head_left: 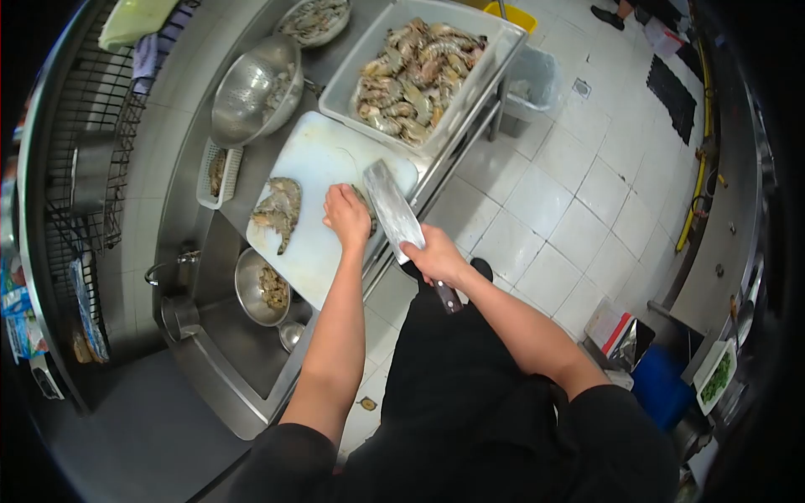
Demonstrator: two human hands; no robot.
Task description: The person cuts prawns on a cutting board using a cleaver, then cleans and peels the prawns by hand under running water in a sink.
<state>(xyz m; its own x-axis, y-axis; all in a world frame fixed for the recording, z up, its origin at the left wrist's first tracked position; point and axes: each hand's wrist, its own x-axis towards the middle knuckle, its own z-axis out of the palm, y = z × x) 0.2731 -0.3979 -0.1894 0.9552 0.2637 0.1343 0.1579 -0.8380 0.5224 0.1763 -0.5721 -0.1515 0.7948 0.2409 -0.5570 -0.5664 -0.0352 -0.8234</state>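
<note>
My right hand (438, 258) is wrapped round the dark handle of a cleaver (389, 204). The broad blade points away from me over the board's right edge. My left hand (347, 215) rests on the white cutting board (323, 159) with its fingers curled over a shrimp (366, 201), mostly hidden between that hand and the blade. Whether the blade touches this shrimp I cannot tell. Left of my hand, on the same board, lies a small pile of shrimp (283, 210).
Beyond the board stands a large tub (335, 96) heaped with whole shrimp. A steel colander (243, 92), a white basket (206, 189) and a steel bowl (243, 289) flank the board's left side, by the sink (239, 352). Another person's foot (608, 17) shows at top right.
</note>
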